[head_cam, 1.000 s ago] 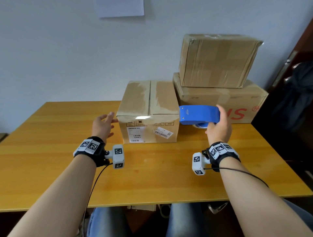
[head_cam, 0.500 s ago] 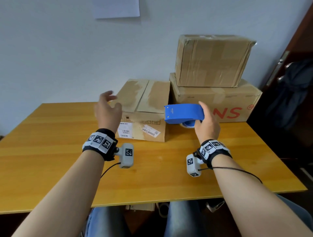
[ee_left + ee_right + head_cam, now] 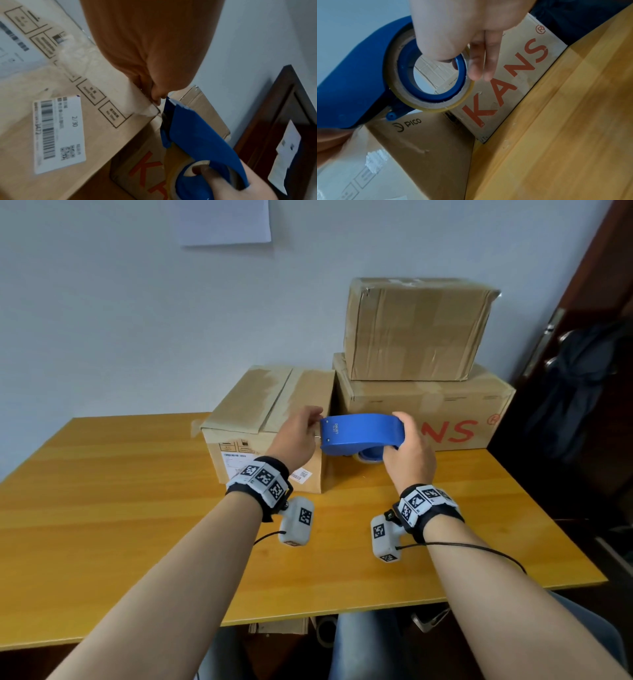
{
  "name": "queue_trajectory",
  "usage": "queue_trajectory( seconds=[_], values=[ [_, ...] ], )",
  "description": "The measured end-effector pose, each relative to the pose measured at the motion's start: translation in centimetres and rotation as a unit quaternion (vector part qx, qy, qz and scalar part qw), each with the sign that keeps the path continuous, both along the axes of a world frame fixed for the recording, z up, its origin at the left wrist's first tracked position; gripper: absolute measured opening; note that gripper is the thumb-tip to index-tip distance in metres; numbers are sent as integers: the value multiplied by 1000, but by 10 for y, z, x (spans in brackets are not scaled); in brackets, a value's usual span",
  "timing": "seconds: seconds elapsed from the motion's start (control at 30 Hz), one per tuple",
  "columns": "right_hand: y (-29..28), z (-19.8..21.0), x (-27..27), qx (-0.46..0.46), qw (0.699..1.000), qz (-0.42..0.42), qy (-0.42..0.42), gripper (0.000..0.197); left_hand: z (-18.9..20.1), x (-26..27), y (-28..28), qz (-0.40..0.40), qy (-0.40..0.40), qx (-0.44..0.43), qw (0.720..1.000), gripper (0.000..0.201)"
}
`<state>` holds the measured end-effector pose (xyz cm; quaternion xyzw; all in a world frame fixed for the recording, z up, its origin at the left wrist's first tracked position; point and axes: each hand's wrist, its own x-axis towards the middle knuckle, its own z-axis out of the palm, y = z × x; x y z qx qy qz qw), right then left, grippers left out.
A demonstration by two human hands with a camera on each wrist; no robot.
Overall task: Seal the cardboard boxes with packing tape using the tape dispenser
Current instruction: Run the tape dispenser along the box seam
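Observation:
My right hand [image 3: 404, 440] grips the rear of the blue tape dispenser [image 3: 359, 433], held level just above the small box's right front corner. In the right wrist view its thumb [image 3: 447, 54] hooks into the core of the tape roll [image 3: 436, 100]. My left hand [image 3: 315, 422] is at the dispenser's front end. In the left wrist view its fingertips [image 3: 157, 98] pinch the clear tape end [image 3: 145, 109] by the blade. The small cardboard box [image 3: 270, 412] stands on the table with its top flaps closed along a centre seam.
A larger box with red KANS lettering [image 3: 428, 405] sits right behind the dispenser, with a third box [image 3: 414, 330] stacked on it. All rest on the wooden table [image 3: 137, 525] against a white wall. A dark door with a hanging bag [image 3: 575, 378] stands at right.
My left hand left the small box's left side and crossed to the dispenser's front end, where it now pinches the tape. The dispenser shifted slightly left toward the small box.

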<state>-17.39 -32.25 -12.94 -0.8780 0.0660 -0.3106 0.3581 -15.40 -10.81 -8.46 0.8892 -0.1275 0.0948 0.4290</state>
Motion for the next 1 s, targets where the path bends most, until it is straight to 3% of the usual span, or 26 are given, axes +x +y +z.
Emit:
queue_trajectory(
  seconds=[0.43, 1.0],
  values=[
    [-8, 6, -3, -25, 1000, 13, -12, 58, -2, 3, -10, 34, -7, 8, 999, 43],
    [-38, -7, -2, -19, 999, -30, -30, 59, -1, 2, -10, 31, -6, 0, 1000, 39]
  ],
)
